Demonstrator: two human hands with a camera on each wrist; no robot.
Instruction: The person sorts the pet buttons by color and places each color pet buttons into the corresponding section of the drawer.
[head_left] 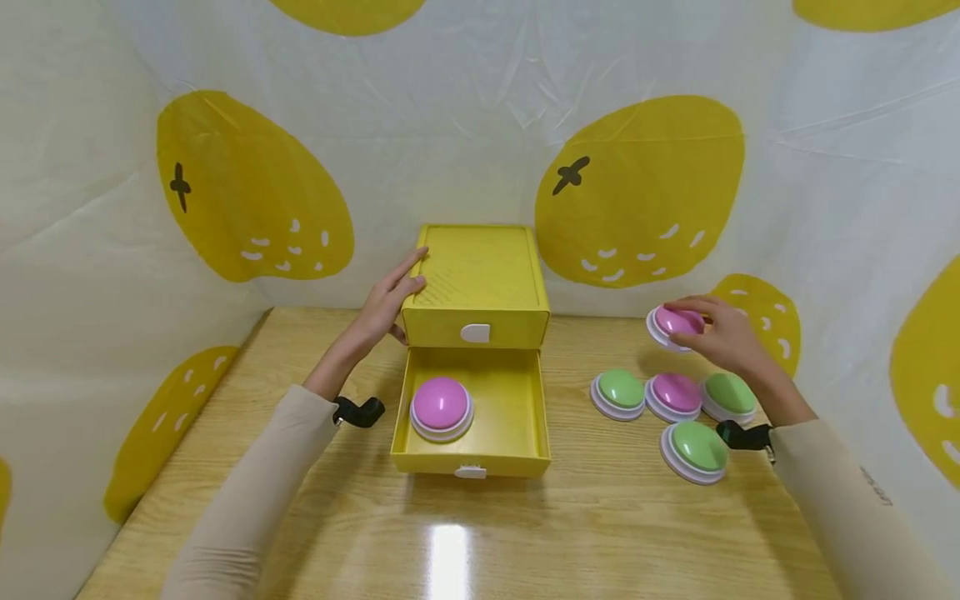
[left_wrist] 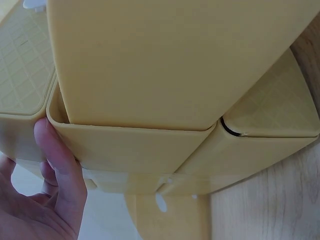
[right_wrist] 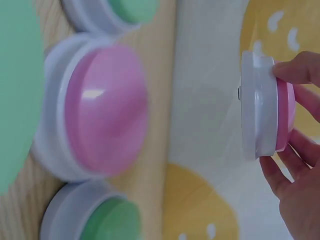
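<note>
Best to keep the yellow plastic two-drawer box (head_left: 476, 287) steadied, left hand (head_left: 390, 298) lying flat with straight fingers on its left edge. Open lower drawer (head_left: 517, 398) in front of the box already holding one pink dome button (head_left: 441, 406). Right of the box, lifted clear of the wooden table (head_left: 315, 500), right hand (head_left: 723, 333) pinching another pink dome button (head_left: 675, 323); worth carrying level and setting beside the first.

My left hand (head_left: 390, 298) reaches forward, fingers straight, thumb tucked under. My right hand (head_left: 716, 333) is raised, fingers curled in a grip. Both sleeves beige.
</note>
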